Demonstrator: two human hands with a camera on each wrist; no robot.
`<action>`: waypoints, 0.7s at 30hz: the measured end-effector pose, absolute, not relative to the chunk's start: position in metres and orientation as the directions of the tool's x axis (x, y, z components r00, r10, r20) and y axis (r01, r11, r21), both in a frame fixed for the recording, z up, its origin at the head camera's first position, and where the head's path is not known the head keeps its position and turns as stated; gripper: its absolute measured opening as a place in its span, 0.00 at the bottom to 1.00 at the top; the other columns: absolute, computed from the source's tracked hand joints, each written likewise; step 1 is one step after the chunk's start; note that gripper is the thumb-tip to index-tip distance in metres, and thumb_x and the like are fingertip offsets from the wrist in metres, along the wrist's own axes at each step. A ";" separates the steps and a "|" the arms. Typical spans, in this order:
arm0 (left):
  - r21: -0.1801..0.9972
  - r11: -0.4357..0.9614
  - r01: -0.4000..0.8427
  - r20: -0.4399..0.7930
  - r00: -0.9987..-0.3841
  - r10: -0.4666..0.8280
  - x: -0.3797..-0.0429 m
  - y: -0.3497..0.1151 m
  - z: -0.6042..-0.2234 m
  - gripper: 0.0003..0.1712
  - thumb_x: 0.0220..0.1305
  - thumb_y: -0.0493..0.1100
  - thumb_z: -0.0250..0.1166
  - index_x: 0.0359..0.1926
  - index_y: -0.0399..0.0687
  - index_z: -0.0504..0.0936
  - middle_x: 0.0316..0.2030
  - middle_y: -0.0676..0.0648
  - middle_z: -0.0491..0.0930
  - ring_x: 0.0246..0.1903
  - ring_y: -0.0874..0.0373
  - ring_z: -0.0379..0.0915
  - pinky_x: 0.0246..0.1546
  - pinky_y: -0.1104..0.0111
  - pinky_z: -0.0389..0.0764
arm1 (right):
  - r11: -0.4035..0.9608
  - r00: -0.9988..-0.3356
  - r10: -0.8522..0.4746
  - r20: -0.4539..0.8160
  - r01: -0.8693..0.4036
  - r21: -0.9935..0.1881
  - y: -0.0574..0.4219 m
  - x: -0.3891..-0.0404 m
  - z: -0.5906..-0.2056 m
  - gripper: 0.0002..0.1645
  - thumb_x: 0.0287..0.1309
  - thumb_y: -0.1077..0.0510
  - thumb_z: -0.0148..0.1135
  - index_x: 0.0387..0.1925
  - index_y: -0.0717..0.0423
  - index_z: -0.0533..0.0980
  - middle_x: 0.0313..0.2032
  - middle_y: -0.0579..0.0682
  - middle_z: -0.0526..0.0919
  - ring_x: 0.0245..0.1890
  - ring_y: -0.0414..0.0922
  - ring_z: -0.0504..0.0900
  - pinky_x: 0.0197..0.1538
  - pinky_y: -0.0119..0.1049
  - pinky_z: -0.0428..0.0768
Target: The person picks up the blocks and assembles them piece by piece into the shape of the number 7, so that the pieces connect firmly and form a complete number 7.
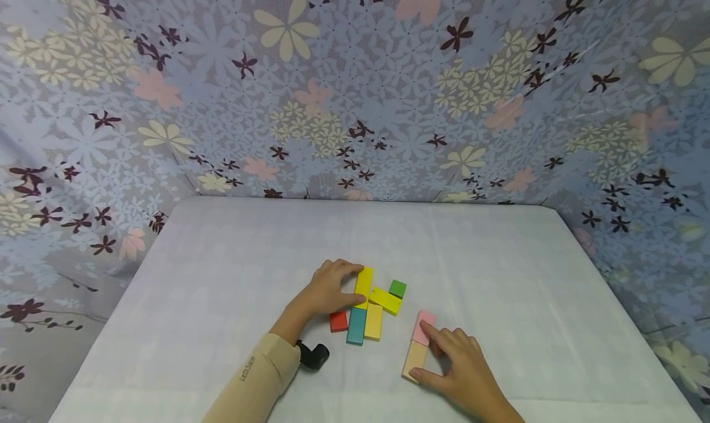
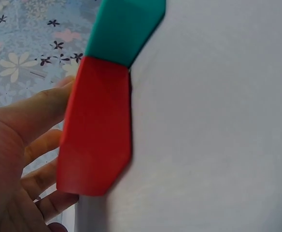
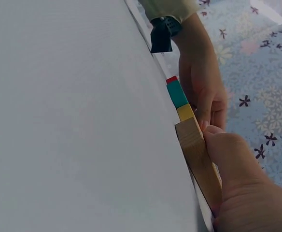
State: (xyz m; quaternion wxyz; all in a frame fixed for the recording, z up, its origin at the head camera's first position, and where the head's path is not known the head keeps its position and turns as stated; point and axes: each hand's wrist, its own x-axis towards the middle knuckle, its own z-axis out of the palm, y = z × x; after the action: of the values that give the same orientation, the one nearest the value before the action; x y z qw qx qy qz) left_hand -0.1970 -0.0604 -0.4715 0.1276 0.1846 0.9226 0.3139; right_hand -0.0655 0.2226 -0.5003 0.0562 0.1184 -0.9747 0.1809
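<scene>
On the white table, my left hand (image 1: 327, 289) holds a bright yellow block (image 1: 363, 286) between thumb and index finger, one at each end. Against its near end lies a teal block (image 1: 357, 326), with a pale yellow block (image 1: 373, 322) alongside. A red block (image 1: 338, 322) sits partly under the left hand; the left wrist view shows the red block (image 2: 97, 130) large beside the teal one. My right hand (image 1: 465, 367) has its index finger on a pink block (image 1: 424, 327) and its thumb at the near end of a plain wooden block (image 1: 415, 360). Those two blocks touch end to end.
Another yellow block (image 1: 386, 301) lies slanted right of the left hand's block. A small green block (image 1: 397, 288) touches its far side. A black wrist camera (image 1: 314, 356) juts from the left sleeve. Flowered cloth (image 1: 355, 102) rises behind the table's far edge.
</scene>
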 end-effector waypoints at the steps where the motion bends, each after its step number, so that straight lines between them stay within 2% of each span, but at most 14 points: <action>1: 0.626 0.736 0.259 -0.121 -0.900 0.419 -0.198 -0.061 -0.472 0.38 0.59 0.59 0.70 0.69 0.61 0.71 0.66 0.51 0.72 0.57 0.53 0.64 0.63 0.55 0.67 | 0.907 -0.966 -0.209 0.151 -0.249 -0.339 0.223 -0.066 -0.501 0.52 0.40 0.19 0.65 0.65 0.40 0.74 0.26 0.26 0.62 0.33 0.30 0.59 0.40 0.31 0.59; 14: 0.571 0.774 0.273 -0.141 -0.896 0.420 -0.206 -0.058 -0.468 0.40 0.62 0.62 0.66 0.72 0.61 0.66 0.67 0.50 0.70 0.57 0.52 0.64 0.62 0.54 0.68 | 0.912 -0.972 -0.197 0.126 -0.229 -0.341 0.222 -0.065 -0.500 0.53 0.39 0.18 0.65 0.65 0.40 0.74 0.25 0.27 0.62 0.33 0.30 0.60 0.39 0.31 0.59; 21: 0.545 0.787 0.288 -0.184 -0.875 0.448 -0.210 -0.058 -0.468 0.49 0.55 0.68 0.69 0.74 0.61 0.63 0.67 0.48 0.68 0.60 0.50 0.63 0.64 0.53 0.67 | 0.913 -0.974 -0.193 0.114 -0.221 -0.342 0.221 -0.065 -0.498 0.53 0.39 0.18 0.65 0.65 0.40 0.74 0.25 0.27 0.61 0.33 0.30 0.60 0.39 0.31 0.59</action>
State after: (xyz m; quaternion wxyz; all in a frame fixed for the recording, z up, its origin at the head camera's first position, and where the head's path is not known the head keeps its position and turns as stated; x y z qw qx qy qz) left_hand -0.2101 -0.0581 -0.4679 0.1535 0.1973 0.9327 0.2598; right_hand -0.0647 0.2212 -0.4982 0.0390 0.1061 -0.9773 0.1793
